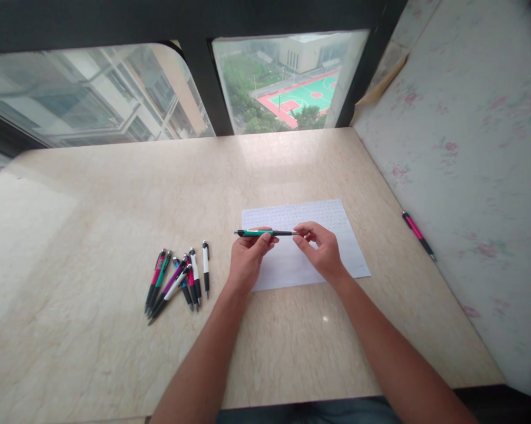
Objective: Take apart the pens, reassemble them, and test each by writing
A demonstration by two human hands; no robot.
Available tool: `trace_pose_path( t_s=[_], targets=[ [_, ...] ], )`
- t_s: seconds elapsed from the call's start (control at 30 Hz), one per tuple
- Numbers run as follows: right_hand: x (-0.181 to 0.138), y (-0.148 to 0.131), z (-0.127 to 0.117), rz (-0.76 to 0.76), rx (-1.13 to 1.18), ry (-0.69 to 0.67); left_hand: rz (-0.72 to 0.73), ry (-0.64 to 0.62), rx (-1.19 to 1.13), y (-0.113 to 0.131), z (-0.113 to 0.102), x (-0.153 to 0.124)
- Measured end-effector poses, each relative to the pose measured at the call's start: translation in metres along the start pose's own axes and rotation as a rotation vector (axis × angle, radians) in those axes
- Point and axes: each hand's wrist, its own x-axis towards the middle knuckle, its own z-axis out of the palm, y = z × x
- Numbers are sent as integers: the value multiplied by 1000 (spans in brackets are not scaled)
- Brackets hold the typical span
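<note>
A green and black ballpoint pen (253, 233) lies level across my two hands, above a sheet of paper (287, 272) with rows of handwriting on its upper part. My left hand (244, 260) is closed round the green barrel, thumb on top and clicker end pointing left. At the other end, the thumb and fingers of my right hand (322, 252) pinch the silver tip, which they partly cover. Both hands hover over the sheet's middle and left edge.
To the left lies a loose pile of several pens, among them a purple pen (172, 280). A white pen (205, 268) lies just beside it. A pink pen (417, 232) rests against the flowered wall (481, 176) at right. Windows line the back of the stone-patterned counter (93, 206).
</note>
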Motion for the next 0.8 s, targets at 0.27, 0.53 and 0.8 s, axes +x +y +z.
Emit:
trace_pose_path(
  t_s=[0.27,0.53,0.8],
  targets=[
    [3,3,-3,112,7,-68,-11,1,52,0,0,1],
    [3,2,-5,105,73,-85,-3,1,53,1,1,0],
    [6,4,-4,127,84,-27,-12,28,49,2,1,1]
  ],
)
